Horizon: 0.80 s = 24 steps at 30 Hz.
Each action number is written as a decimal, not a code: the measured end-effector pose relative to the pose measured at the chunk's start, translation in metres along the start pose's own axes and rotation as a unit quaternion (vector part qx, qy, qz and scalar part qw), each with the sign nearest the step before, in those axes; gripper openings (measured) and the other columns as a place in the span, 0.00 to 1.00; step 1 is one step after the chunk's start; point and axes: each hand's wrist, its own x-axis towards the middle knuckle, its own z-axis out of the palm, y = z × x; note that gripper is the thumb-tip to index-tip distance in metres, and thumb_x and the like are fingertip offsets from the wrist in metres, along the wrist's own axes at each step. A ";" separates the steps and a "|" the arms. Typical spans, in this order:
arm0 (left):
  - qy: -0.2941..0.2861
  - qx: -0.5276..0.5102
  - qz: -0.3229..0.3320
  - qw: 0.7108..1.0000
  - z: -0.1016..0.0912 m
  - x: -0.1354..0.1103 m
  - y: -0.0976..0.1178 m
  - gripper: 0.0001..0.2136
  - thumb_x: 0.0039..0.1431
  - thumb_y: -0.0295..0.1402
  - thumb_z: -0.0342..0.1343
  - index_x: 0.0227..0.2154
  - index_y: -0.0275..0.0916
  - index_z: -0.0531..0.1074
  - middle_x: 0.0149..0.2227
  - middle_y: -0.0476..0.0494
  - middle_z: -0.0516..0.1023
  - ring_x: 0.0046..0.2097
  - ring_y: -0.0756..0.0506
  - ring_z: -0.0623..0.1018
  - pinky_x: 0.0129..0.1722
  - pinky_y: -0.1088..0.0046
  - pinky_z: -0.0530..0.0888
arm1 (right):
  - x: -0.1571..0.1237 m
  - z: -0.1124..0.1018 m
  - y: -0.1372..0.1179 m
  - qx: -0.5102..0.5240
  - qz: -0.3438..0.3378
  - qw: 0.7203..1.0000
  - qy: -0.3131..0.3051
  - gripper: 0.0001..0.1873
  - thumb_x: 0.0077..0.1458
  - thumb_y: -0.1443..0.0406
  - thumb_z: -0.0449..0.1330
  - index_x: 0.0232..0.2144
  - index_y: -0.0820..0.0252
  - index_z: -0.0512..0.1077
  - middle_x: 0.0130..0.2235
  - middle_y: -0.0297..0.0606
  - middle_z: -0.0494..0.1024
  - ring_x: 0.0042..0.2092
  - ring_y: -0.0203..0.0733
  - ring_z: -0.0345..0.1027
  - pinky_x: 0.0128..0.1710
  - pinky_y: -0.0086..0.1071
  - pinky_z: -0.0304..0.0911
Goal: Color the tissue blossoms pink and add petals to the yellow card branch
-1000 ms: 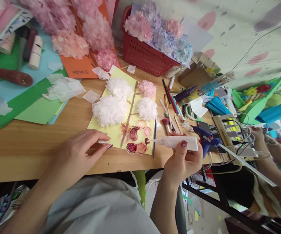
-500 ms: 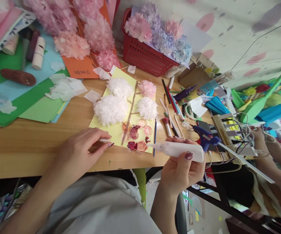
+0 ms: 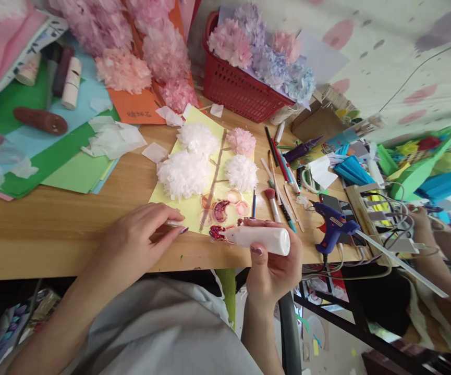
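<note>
In my right hand (image 3: 274,263) is a white squeeze bottle (image 3: 262,238), held tilted nearly flat. Its nozzle points left, at the dark red glittery well of a clear palette (image 3: 220,211) with several pink and red wells. The palette lies on the lower part of a yellow sheet (image 3: 162,195). My left hand (image 3: 141,234) rests by the sheet's lower left corner, thumb and fingers pinching a small pale stick-like thing (image 3: 173,223). White paper pompoms (image 3: 184,174) and a pink pompom (image 3: 241,141) sit along a brown painted stem on the sheet.
A red basket (image 3: 244,88) of paper flowers stands at the back. Brushes and pens (image 3: 278,172) lie right of the sheet, then a blue glue gun (image 3: 332,224) and a power strip (image 3: 360,208) with cables. Coloured paper (image 3: 78,172) covers the left. Another person's arms (image 3: 436,239) are at far right.
My right hand has moved left with the white bottle, bringing its nozzle from the pale pink well to the dark red one. My left hand keeps its pinch. The view has shifted slightly.
</note>
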 end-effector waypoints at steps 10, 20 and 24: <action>-0.002 0.002 0.006 1.000 0.001 0.000 -0.001 0.02 0.62 0.29 0.54 0.36 0.41 0.70 0.36 0.50 0.79 0.38 0.48 0.78 0.38 0.73 0.73 | 0.001 0.000 0.003 0.007 0.001 1.000 -0.018 0.11 0.54 0.65 0.64 0.41 0.58 0.73 0.37 0.39 0.79 0.37 0.44 0.75 0.37 0.39 0.73; 0.008 0.013 0.016 1.000 0.001 0.001 -0.001 0.02 0.61 0.28 0.55 0.36 0.41 0.70 0.36 0.50 0.79 0.38 0.50 0.78 0.38 0.76 0.72 | 0.001 0.001 0.002 0.015 0.007 1.000 -0.014 0.11 0.54 0.66 0.64 0.42 0.58 0.74 0.38 0.38 0.80 0.37 0.43 0.75 0.36 0.37 0.71; 0.020 0.012 0.024 0.999 0.002 0.002 -0.001 0.02 0.61 0.29 0.57 0.36 0.41 0.70 0.36 0.51 0.79 0.38 0.51 0.78 0.38 0.77 0.71 | 0.001 0.001 0.002 0.006 0.000 1.000 -0.015 0.11 0.54 0.65 0.64 0.42 0.58 0.74 0.38 0.38 0.79 0.39 0.44 0.75 0.37 0.37 0.71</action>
